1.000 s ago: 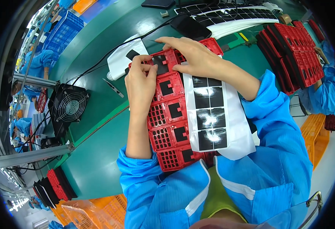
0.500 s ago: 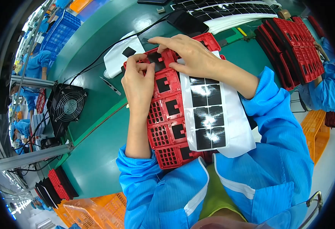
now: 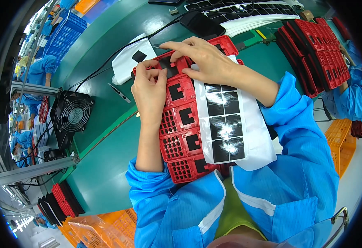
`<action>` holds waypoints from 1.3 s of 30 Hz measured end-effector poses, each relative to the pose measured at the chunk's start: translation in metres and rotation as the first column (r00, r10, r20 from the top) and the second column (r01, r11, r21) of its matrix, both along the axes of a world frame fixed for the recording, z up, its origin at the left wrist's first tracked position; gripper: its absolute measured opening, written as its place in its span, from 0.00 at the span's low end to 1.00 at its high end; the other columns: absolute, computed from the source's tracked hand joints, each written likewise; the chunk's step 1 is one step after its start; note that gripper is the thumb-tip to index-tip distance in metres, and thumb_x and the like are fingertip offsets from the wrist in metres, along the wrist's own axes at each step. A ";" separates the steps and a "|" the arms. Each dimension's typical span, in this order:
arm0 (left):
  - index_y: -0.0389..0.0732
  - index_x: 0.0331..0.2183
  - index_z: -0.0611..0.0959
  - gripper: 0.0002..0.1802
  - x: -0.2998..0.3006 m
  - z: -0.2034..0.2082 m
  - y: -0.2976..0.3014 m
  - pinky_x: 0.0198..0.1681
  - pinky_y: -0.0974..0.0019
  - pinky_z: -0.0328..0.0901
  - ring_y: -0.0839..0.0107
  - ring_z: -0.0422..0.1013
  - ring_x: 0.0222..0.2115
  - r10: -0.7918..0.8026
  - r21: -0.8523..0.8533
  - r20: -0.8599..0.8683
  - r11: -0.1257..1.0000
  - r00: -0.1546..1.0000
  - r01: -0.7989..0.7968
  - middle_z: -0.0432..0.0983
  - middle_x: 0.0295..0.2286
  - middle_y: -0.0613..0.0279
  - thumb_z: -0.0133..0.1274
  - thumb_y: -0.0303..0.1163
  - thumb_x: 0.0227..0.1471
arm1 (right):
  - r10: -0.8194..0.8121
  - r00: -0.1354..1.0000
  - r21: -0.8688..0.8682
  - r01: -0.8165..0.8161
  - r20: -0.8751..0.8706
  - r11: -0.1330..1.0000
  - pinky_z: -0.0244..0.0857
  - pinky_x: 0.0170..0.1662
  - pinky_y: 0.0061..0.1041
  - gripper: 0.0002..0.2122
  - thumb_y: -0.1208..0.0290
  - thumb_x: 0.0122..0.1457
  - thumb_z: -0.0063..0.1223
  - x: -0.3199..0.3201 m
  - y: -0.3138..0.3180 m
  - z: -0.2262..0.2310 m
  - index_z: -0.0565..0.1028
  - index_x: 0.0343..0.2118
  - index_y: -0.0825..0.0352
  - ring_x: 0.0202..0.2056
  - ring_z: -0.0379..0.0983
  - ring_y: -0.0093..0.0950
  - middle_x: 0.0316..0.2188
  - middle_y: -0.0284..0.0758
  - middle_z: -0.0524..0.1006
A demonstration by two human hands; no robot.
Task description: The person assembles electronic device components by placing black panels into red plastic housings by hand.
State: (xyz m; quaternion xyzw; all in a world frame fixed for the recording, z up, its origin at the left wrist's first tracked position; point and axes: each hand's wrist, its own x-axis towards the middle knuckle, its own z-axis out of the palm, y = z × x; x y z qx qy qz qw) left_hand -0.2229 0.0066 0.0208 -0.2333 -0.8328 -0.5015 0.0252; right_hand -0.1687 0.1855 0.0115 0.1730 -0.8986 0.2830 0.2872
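A red plastic tray with rows of compartments and grids lies lengthwise before me, black square pads in its pockets. At its far end, my left hand is closed, thumb and fingertips bent together at the left edge of a black square piece; what they pinch is partly hidden. My right hand reaches over the tray from the right, fingers apart, index stretched left. A small dark strip shows by that fingertip. Beneath my right wrist, a white backing sheet with glossy black squares covers the tray's right side.
Left of the tray are white paper with a loose black square, tweezers and a black fan. Stacked red and black trays stand at right, near another person's hand. A cable crosses the green table.
My right hand's fingers have shifted slightly, and the dark strip by its index fingertip now looks thinner. My left hand and the tray have stayed nearly still.
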 end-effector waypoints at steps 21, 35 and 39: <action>0.36 0.38 0.81 0.10 0.009 0.012 -0.041 0.28 0.76 0.63 0.81 0.65 0.22 -0.029 0.162 -0.202 0.985 0.979 0.063 0.77 0.28 0.65 0.59 0.24 0.50 | 0.200 0.969 -0.128 -0.181 0.148 0.975 0.58 0.54 0.35 0.28 0.72 0.48 0.60 0.022 -0.015 0.031 0.69 0.55 0.62 0.47 0.64 0.37 0.39 0.35 0.74; 0.36 0.41 0.78 0.14 0.040 0.004 -0.045 0.24 0.72 0.62 0.80 0.63 0.19 -0.029 -0.132 0.062 0.990 0.998 0.037 0.73 0.19 0.66 0.57 0.24 0.50 | -0.118 0.980 0.181 0.088 0.162 0.980 0.59 0.54 0.36 0.24 0.68 0.43 0.65 0.053 -0.016 0.006 0.74 0.46 0.70 0.49 0.65 0.40 0.38 0.39 0.77; 0.36 0.40 0.76 0.14 0.042 0.007 -0.041 0.23 0.72 0.61 0.80 0.62 0.19 -0.022 -0.164 0.076 0.986 0.997 0.034 0.73 0.19 0.64 0.57 0.23 0.50 | -0.039 0.979 0.125 0.014 0.200 0.992 0.58 0.55 0.38 0.25 0.71 0.43 0.63 0.048 -0.014 0.006 0.74 0.47 0.69 0.50 0.64 0.40 0.42 0.41 0.75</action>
